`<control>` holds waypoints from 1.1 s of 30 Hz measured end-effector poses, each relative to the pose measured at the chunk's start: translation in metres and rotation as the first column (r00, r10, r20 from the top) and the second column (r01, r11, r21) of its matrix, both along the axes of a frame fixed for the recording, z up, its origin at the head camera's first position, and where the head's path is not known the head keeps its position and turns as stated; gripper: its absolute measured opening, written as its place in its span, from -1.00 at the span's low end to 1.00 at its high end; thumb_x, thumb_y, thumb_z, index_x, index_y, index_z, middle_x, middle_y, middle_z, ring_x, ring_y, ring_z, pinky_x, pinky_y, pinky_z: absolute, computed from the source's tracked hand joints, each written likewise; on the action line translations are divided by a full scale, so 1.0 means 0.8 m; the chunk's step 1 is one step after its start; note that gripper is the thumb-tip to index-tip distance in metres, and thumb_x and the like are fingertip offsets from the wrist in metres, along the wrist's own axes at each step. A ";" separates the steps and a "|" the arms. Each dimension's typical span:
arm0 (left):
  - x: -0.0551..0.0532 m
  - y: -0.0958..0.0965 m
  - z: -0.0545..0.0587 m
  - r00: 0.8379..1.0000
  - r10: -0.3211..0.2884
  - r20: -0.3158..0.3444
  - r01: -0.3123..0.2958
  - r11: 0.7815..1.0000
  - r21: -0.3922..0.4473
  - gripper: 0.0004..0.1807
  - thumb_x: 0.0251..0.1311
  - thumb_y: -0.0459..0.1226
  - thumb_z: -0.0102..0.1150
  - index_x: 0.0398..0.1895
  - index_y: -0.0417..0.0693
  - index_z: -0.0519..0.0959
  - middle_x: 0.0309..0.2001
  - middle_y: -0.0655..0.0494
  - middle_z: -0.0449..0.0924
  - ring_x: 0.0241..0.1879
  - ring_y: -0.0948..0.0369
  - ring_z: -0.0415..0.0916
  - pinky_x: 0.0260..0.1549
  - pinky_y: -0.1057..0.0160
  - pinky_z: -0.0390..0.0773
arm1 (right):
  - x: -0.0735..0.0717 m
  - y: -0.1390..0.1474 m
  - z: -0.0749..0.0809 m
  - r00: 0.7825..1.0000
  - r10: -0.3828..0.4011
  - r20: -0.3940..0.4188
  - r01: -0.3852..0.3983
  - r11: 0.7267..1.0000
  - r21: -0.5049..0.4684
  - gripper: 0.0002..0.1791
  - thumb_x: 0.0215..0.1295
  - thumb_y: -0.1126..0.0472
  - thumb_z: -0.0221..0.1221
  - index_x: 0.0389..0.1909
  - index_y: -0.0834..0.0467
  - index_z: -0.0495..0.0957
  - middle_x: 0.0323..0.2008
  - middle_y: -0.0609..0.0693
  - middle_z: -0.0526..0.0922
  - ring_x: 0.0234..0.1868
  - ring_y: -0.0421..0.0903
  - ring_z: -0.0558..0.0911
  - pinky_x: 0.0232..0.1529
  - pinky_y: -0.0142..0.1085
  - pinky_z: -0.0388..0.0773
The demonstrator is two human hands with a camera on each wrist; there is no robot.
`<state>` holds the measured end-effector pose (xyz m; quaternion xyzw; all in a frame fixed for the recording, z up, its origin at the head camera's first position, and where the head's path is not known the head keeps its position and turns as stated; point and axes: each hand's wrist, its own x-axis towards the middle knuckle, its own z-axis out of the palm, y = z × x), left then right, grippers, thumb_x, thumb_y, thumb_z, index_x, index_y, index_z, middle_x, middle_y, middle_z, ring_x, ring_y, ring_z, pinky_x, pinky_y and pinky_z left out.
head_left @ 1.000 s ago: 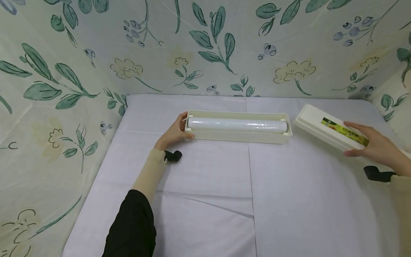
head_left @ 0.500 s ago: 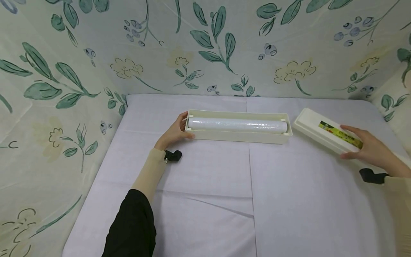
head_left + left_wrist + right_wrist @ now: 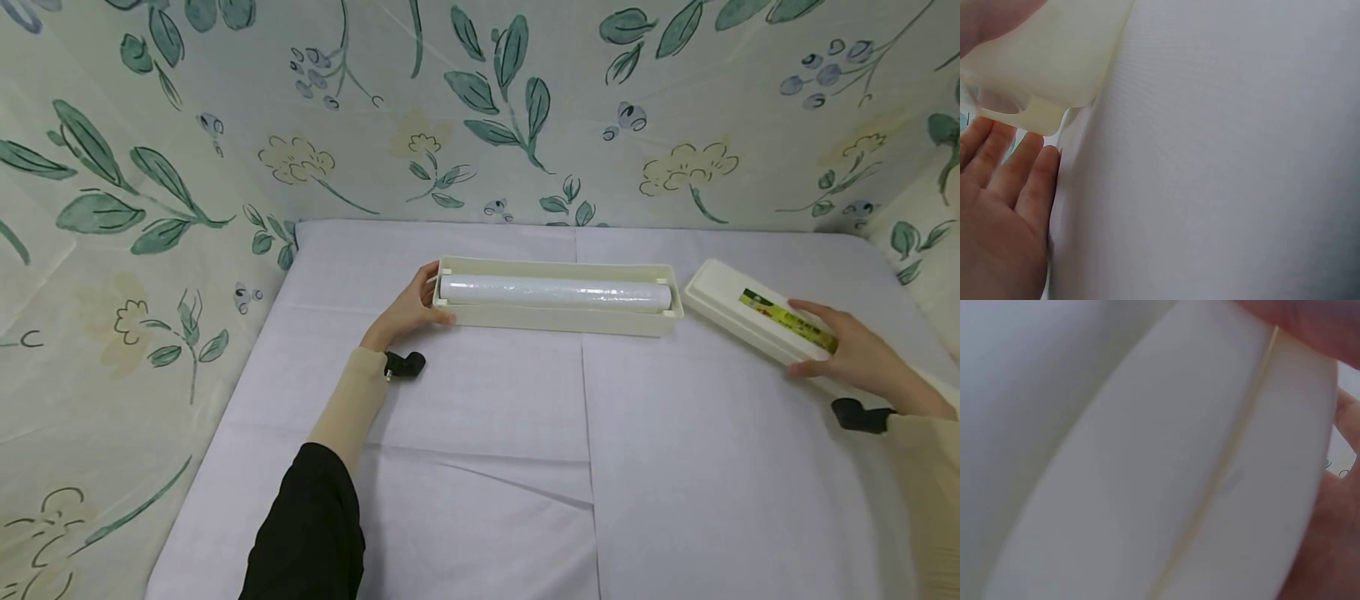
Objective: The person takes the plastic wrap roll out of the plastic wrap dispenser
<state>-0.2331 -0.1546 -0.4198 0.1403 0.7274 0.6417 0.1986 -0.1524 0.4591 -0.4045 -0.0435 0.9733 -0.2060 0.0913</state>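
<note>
A long cream plastic box (image 3: 555, 322) lies on the cloth with its top open. Inside it sits a shiny roll of cling film (image 3: 555, 292). My left hand (image 3: 405, 310) grips the box's left end, thumb on the near side, other fingers behind the end. The left wrist view shows its fingers (image 3: 1032, 172) against the box's corner (image 3: 1047, 69). To the right, my right hand (image 3: 862, 354) holds a long white lid (image 3: 720, 292) with a yellow-green label, thumb on the near side and fingers across the far side. Its lower right part is hidden behind the hand and wrist.
A creased white cloth (image 3: 480, 467) covers the table. Leaf-and-flower patterned fabric (image 3: 480, 108) hangs behind and at both sides. The lid's far end is angled close to the box's right end. Each wrist wears a black camera mount (image 3: 405, 365).
My right hand has shifted slightly left and down with the lid, bringing the lid's far end a little lower. The left hand and the box have stayed in place.
</note>
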 end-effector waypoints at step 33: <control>-0.017 -0.005 -0.032 0.999 0.014 -0.037 -0.015 1.000 -0.020 0.14 -0.07 -0.46 0.39 0.50 0.06 -0.14 0.47 0.04 -0.08 0.44 0.09 -0.09 0.32 0.04 0.08 | 0.002 -0.004 -0.016 0.999 0.041 -0.001 -0.041 0.999 -0.018 0.29 -0.17 0.14 0.52 0.46 0.33 -0.17 0.23 0.62 0.02 0.10 0.53 0.10 -0.09 0.38 0.07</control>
